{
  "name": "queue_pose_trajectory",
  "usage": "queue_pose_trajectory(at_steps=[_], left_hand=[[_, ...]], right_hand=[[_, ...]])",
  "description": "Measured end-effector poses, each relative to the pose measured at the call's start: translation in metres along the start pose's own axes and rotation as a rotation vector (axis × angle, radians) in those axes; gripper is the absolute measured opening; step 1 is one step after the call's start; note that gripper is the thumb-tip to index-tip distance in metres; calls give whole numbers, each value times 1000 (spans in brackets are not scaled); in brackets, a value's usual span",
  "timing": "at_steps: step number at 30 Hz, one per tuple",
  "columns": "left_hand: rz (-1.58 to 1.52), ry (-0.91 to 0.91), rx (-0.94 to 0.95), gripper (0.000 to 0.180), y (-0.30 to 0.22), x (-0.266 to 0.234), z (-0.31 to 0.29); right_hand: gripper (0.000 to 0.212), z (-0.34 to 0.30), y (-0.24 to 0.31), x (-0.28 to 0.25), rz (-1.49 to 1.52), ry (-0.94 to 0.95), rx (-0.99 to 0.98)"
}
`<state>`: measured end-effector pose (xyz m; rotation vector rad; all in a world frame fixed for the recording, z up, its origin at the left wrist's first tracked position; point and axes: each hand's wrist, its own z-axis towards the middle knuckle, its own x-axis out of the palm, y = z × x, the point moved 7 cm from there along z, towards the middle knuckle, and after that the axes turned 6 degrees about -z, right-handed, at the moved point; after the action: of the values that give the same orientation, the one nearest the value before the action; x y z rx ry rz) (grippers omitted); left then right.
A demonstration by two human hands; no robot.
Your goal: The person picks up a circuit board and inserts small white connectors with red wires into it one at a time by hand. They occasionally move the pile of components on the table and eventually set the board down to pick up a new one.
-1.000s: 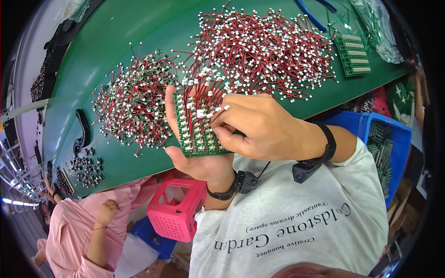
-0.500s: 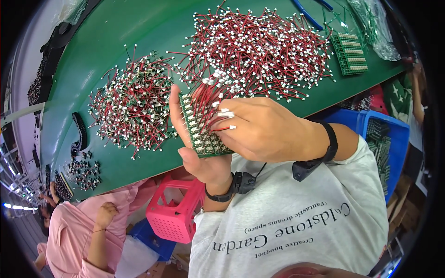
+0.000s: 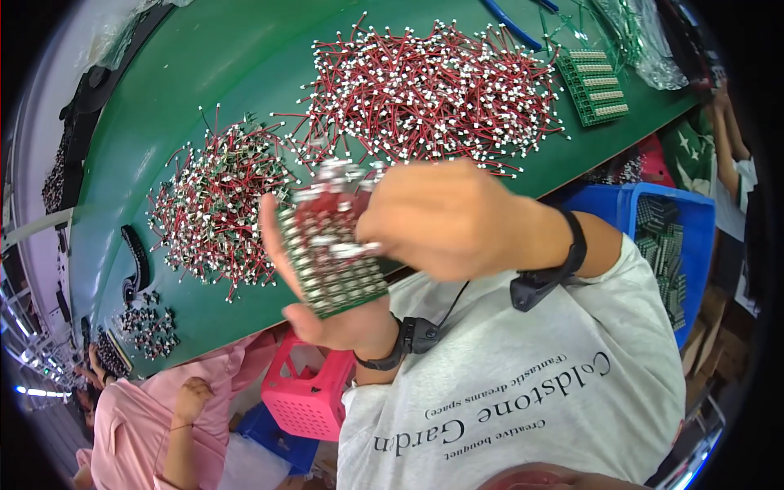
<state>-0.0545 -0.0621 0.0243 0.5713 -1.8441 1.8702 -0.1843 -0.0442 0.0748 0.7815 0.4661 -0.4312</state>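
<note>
A green circuit board panel (image 3: 341, 282) with rows of small metallic parts lies tilted in my left hand (image 3: 355, 327), its fingers and thumb gripping the edges. Over the panel's right side, my right hand (image 3: 453, 220) is closed in a pinch, smeared by motion. White connectors (image 3: 347, 250) on red wire leads stick out by its fingertips. More red leads (image 3: 331, 200) with white ends stand bunched at the panel's far end, also blurred. The exact grip of the right fingertips is partly hidden.
Beyond my hands a large heap of red leads (image 3: 441, 90) covers the green table (image 3: 237, 49). A pile of small wired boards (image 3: 220, 204) lies left, stacked panels (image 3: 594, 86) far right. A blue bin (image 3: 698, 253) and pink stool (image 3: 306, 400) flank me; a person in pink (image 3: 155, 416) sits left.
The panel and my left hand have come a little nearer to me. My right hand has shifted slightly over the panel and now blurs. The whole view has slid a little.
</note>
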Motion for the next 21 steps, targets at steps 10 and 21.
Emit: queue_pose_trajectory(at_steps=[10, 21], left_hand=[[-114, 23, 50, 93, -10, -27, 6], [-119, 47, 64, 94, -13, -24, 7]], right_hand=[[28, -18, -66, -30, -422, 185, 226], [22, -1, -65, 2, -527, 160, 257]])
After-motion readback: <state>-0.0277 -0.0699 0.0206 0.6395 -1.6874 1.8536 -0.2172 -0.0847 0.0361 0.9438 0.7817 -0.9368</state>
